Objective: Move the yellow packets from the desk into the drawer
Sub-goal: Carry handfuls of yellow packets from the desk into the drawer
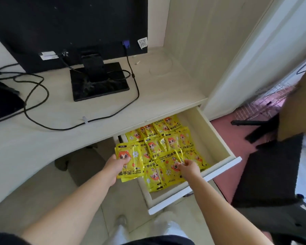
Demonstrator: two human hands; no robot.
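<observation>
A: Which step is this?

B: Loading. The desk (99, 110) looks bare of packets. The left hand (113, 167) grips a small stack of yellow packets (128, 160) at the drawer's (217, 131) left edge.

A: And the right hand (188, 167)?

B: Pinching a packet in the drawer (173, 171). Next, probably lay the stack in.

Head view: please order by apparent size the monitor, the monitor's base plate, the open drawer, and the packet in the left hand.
1. monitor, cropped by the frame
2. open drawer
3. base plate
4. packet held by the left hand

The packet is nearer the camera, so it looks enlarged.
</observation>
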